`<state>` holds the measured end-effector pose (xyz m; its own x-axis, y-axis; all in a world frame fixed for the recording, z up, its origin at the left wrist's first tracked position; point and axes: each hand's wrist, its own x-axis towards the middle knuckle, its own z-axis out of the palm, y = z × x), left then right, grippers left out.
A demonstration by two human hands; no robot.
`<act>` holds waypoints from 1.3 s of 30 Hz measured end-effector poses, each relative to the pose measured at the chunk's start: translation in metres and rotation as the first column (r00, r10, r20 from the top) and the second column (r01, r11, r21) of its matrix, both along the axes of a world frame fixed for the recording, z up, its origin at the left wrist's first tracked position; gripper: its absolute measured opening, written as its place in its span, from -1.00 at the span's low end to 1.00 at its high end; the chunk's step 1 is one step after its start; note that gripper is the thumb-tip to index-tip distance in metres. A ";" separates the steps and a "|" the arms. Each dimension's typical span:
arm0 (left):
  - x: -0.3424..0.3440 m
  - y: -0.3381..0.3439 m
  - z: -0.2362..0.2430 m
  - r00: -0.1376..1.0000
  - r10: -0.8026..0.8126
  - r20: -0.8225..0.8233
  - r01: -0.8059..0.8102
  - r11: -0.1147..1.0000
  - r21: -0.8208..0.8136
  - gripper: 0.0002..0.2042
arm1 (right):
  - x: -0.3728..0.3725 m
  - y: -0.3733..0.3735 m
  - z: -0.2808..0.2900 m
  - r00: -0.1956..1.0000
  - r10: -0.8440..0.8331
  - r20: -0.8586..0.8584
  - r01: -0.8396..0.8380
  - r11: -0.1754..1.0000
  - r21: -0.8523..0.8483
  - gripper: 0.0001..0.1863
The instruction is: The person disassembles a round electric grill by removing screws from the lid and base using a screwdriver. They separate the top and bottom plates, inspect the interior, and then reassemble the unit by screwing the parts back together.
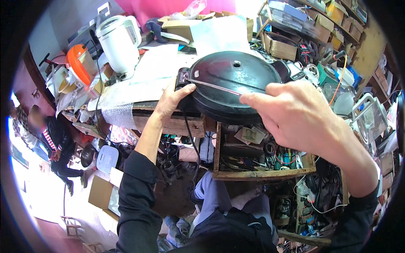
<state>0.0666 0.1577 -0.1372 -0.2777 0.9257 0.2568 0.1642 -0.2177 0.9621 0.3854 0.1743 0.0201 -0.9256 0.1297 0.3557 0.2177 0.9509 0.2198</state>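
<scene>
A round black electric griddle (pixel 249 74) rests on the workbench, its lid lowered and a small round hole in the top. My left hand (pixel 169 102) grips its left edge, the thumb beside a small black block (pixel 182 77) that juts from the rim. In my closed right hand (pixel 297 116) is a screwdriver, its long thin metal shaft (pixel 216 87) lying across the lid toward that block. The shaft's far end is at the block; whether it touches a screw I cannot make out. My fingers hide the screwdriver's handle. A black cord (pixel 190 133) hangs below the griddle's left side.
An open wooden drawer (pixel 263 175) of tools juts out below the griddle. A white jug-shaped appliance (pixel 118 44) and an orange-rimmed item (pixel 77 64) stand at the left. Boxes and parts crowd the right shelves (pixel 320 25). A person (pixel 59 141) is at the far left.
</scene>
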 end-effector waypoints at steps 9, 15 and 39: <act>0.005 0.003 -0.006 1.000 0.002 -0.027 -0.002 1.000 0.006 -0.29 | -0.036 -0.012 -0.015 0.994 -0.085 0.072 0.076 0.990 0.121 -0.66; 0.007 -0.009 -0.007 0.997 0.006 0.071 -0.010 0.998 0.064 -0.23 | -0.007 0.020 0.010 0.929 -0.221 -0.298 0.220 0.975 -0.037 -0.71; -0.002 0.005 -0.024 1.000 0.022 -0.016 -0.022 0.999 0.034 0.00 | 0.080 0.207 -0.075 0.732 -0.541 -0.413 0.488 0.840 -0.236 -0.74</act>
